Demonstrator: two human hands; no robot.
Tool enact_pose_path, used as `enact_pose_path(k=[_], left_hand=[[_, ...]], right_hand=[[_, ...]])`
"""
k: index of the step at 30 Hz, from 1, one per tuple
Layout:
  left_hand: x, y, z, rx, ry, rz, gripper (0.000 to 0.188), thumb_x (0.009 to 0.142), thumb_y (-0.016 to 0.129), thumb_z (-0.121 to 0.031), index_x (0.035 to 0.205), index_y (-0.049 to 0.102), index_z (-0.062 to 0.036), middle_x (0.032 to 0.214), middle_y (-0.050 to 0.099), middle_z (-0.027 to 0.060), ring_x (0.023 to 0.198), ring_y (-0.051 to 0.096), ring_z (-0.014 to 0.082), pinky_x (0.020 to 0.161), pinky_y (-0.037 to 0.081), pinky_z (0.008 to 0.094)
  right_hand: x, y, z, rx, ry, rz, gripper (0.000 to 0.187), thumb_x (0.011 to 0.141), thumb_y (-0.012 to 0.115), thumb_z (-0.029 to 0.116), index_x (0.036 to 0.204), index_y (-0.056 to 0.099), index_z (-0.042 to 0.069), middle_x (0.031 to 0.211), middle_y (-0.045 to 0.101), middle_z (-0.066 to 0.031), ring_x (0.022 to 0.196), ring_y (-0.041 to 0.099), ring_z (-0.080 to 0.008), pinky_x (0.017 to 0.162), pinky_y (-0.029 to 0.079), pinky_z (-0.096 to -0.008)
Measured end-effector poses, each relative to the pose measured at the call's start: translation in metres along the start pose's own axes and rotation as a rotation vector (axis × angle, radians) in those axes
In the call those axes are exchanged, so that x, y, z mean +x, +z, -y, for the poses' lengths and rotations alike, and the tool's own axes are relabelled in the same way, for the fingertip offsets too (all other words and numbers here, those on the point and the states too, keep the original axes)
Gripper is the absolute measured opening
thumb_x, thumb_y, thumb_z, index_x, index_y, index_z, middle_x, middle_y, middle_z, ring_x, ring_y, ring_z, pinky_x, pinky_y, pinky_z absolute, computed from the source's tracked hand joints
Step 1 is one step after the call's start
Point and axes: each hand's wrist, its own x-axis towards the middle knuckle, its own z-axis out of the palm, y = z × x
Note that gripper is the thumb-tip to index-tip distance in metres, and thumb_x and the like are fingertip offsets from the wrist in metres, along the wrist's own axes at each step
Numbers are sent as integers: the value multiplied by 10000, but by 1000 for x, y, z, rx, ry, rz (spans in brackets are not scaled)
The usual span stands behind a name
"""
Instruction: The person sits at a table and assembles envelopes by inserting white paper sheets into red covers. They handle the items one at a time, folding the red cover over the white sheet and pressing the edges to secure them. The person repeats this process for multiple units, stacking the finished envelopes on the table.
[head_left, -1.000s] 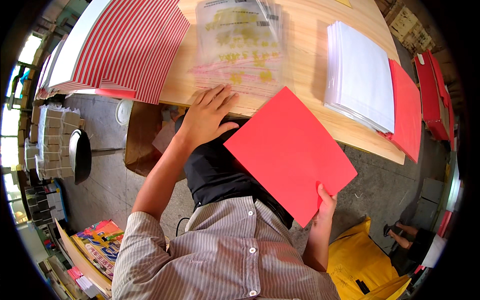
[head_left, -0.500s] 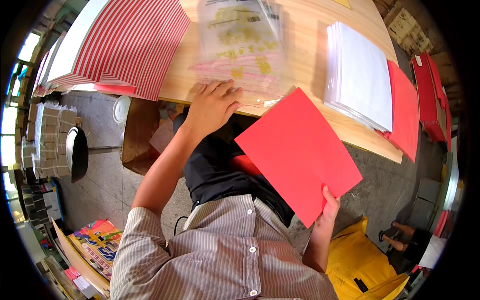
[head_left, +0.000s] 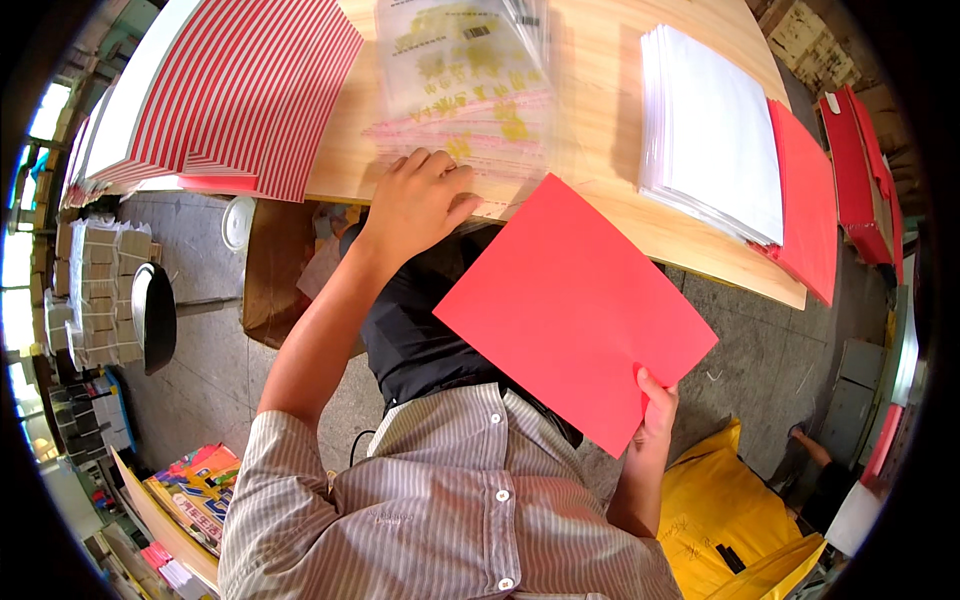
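My right hand (head_left: 655, 408) grips a flat, plain red sheet (head_left: 580, 310) by its near right corner, with the thumb on top. Whether it is a single card or a thin booklet cannot be told. The sheet is tilted over my lap, its far corner close to the table edge. My left hand (head_left: 418, 200) lies at the near edge of a pile of clear plastic bags (head_left: 470, 70) with yellow and pink print. Its fingers are slightly bent and the thumb stands apart. Nothing shows in its grasp.
A tall stack with red and white stripes (head_left: 235, 90) stands left on the wooden table (head_left: 590, 90). To the right, a white stack (head_left: 710, 130) leans against red sheets (head_left: 805, 200). A cardboard box (head_left: 275, 265) sits below the table; a yellow bag (head_left: 735, 510) is at right.
The red sheet has swung left and its far corner is now nearer my left hand. My left hand stays by the plastic bags. The view has shifted slightly.
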Motion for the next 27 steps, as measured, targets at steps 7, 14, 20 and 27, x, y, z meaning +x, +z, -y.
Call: enact_pose_path(k=[7, 14, 20, 27], left_hand=[[-1, 13, 2, 91, 42, -1, 113, 838, 705, -207, 883, 672, -109, 823, 599, 47, 850, 625, 245, 752, 525, 394], [1, 8, 4, 126, 33, 97, 142, 869, 701, -215, 968, 700, -114, 872, 646, 44, 843, 650, 251, 717, 538, 383], [5, 3, -4, 86, 41, 67, 203, 832, 719, -289, 838, 677, -91, 809, 628, 66, 822, 649, 260, 727, 539, 398], [5, 9, -10, 156, 90, 103, 215, 830, 709, -268, 826, 677, -56, 805, 641, 91, 790, 658, 267, 718, 542, 394]], right_hand=[[-4, 5, 5, -18, 82, 12, 473, 835, 710, 6, 1289, 577, 4, 1202, 656, -119, 1070, 660, -251, 928, 531, -383], [-5, 15, 6, 1, 89, 47, 472, 831, 711, 2, 1282, 572, 2, 1176, 661, -117, 1050, 666, -246, 911, 540, -387], [-3, 17, 8, 0, 98, 56, 468, 831, 712, 5, 1278, 574, 2, 1174, 664, -115, 1044, 667, -242, 911, 540, -382], [-4, 17, 12, 3, 88, 59, 474, 834, 719, 21, 1286, 575, 1, 1185, 666, -117, 1049, 667, -243, 913, 538, -384]])
